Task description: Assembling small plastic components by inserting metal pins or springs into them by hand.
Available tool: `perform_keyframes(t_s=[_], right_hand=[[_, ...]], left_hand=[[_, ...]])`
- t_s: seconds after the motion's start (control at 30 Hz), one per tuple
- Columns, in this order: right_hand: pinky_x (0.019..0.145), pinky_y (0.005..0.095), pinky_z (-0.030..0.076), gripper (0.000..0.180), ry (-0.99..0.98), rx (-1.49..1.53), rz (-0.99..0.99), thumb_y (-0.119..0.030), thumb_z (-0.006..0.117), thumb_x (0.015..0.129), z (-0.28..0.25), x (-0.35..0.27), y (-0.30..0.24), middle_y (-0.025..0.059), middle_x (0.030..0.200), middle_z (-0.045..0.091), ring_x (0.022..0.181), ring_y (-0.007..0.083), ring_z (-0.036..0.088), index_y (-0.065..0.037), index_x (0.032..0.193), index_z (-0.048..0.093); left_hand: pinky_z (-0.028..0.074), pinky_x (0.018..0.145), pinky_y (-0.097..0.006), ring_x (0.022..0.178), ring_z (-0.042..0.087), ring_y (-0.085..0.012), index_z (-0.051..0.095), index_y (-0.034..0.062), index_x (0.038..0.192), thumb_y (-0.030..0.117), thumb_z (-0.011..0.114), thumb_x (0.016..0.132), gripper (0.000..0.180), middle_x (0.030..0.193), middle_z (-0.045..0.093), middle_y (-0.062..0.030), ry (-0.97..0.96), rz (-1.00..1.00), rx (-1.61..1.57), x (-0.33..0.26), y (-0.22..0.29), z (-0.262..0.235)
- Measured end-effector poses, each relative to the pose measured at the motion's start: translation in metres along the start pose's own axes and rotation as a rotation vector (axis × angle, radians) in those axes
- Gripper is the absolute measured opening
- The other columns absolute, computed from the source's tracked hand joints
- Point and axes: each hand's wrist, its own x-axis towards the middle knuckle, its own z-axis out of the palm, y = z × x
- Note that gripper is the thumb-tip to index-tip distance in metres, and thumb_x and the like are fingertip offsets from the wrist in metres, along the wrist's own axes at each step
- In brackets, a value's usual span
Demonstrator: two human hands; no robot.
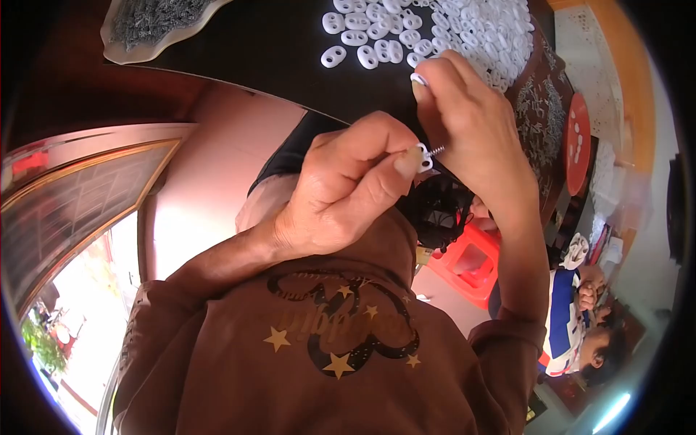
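Observation:
My left hand (348, 181) pinches a small white two-hole cord-stopper piece (426, 165) between thumb and forefinger. A thin metal spring (436, 151) sticks out of that piece toward my right wrist. Just beyond, my right hand (471, 119) is closed, with a white plastic piece (418, 79) between its thumb and fingertips; only its end shows. Both hands are raised near the table's front edge. Past my right fingers lies a heap of white oval two-hole pieces (482, 29), with several strays (333, 56) on the dark table (275, 65).
A pale tray (119, 54) of grey metal springs (156, 20) sits at the far left. More springs (540, 109) lie scattered right of the heap, beside a red plate (577, 163) with white pieces. A red stool (464, 261) and another person (573, 319) are at the right.

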Motion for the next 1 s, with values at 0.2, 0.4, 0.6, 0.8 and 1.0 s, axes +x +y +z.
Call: perform_keyframes(t_s=[0.2, 0.4, 0.6, 0.8, 1.0], right_hand=[[0.047, 0.0200, 0.039, 0.005, 0.287, 1.217, 0.360, -0.004, 0.060, 0.088, -0.010, -0.026, -0.009, 0.0006, 0.066, 0.058, 0.053, 0.0038, 0.048, -0.001, 0.092, 0.061], [0.048, 0.0173, 0.038, 0.009, 0.225, 1.275, 0.239, -0.005, 0.056, 0.090, -0.015, -0.035, -0.001, -0.0002, 0.071, 0.059, 0.056, 0.0030, 0.050, 0.002, 0.092, 0.061], [0.055, 0.0191, 0.040, 0.012, 0.176, 1.214, 0.097, -0.004, 0.054, 0.091, -0.005, -0.040, 0.011, 0.0027, 0.076, 0.061, 0.064, 0.0055, 0.053, 0.006, 0.089, 0.061], [0.059, 0.0211, 0.041, 0.009, 0.224, 1.153, 0.265, -0.004, 0.056, 0.089, -0.002, -0.058, 0.019, 0.0027, 0.075, 0.058, 0.067, 0.0080, 0.053, 0.004, 0.091, 0.061], [0.059, 0.0245, 0.039, 0.009, 0.152, 0.982, 0.095, -0.003, 0.057, 0.087, -0.011, -0.075, 0.032, 0.0068, 0.076, 0.053, 0.065, 0.0139, 0.050, 0.004, 0.091, 0.060]], left_hand=[[0.041, 0.062, -0.023, 0.066, 0.048, -0.0098, 0.050, 0.0014, 0.094, 0.013, 0.044, 0.097, 0.014, 0.080, 0.053, -0.0063, 0.021, -0.007, -0.170, 0.016, 0.003, 0.014], [0.041, 0.066, -0.024, 0.070, 0.049, -0.0098, 0.051, 0.0022, 0.093, 0.016, 0.046, 0.097, 0.015, 0.080, 0.055, -0.0056, -0.049, -0.071, -0.161, 0.018, 0.004, 0.026], [0.041, 0.070, -0.025, 0.073, 0.049, -0.0096, 0.051, 0.0030, 0.093, 0.018, 0.046, 0.098, 0.017, 0.079, 0.055, -0.0049, -0.125, -0.176, -0.115, 0.015, 0.007, 0.032], [0.041, 0.063, -0.025, 0.066, 0.048, -0.0115, 0.049, 0.0022, 0.094, 0.015, 0.042, 0.098, 0.015, 0.078, 0.054, -0.0091, -0.140, -0.013, -0.072, 0.026, -0.002, 0.038], [0.040, 0.058, -0.025, 0.063, 0.046, -0.0128, 0.049, 0.0014, 0.093, 0.009, 0.041, 0.095, 0.012, 0.078, 0.053, -0.0116, -0.051, -0.003, -0.117, 0.043, -0.009, 0.040]])
